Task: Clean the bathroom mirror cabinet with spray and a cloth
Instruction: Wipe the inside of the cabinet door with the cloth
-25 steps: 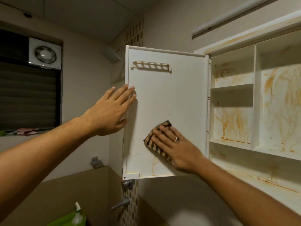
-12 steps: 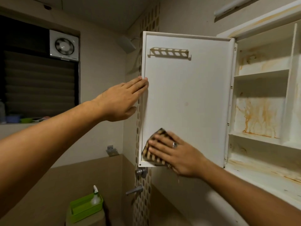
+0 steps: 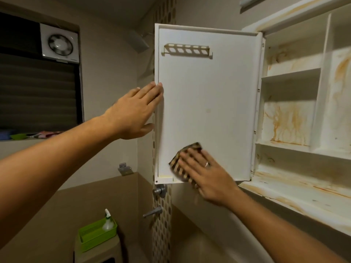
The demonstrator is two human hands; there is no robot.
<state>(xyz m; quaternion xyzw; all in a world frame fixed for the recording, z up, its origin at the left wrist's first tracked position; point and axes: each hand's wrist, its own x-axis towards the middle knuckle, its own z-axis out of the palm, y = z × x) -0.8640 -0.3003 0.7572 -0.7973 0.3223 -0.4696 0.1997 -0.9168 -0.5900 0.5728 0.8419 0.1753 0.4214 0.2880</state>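
A white plastic cabinet door (image 3: 209, 101) stands swung open, its inner face toward the viewer. The left hand (image 3: 135, 112), fingers straight, lies flat against the door's free edge at 9 o'clock. The right hand (image 3: 207, 175), fingers spread flat, presses a brown-and-cream striped cloth (image 3: 178, 164) onto the door at 6 o'clock, near its bottom edge. At 3 o'clock are the cabinet's rust-stained white shelves (image 3: 290, 74). At 7 o'clock of the view, a translucent spray bottle (image 3: 108, 222) stands in a green plastic basket (image 3: 95, 237).

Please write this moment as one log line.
step: wiping door inside | left hand: flat on its edge | right hand: presses cloth near bottom | spray bottle: in green basket
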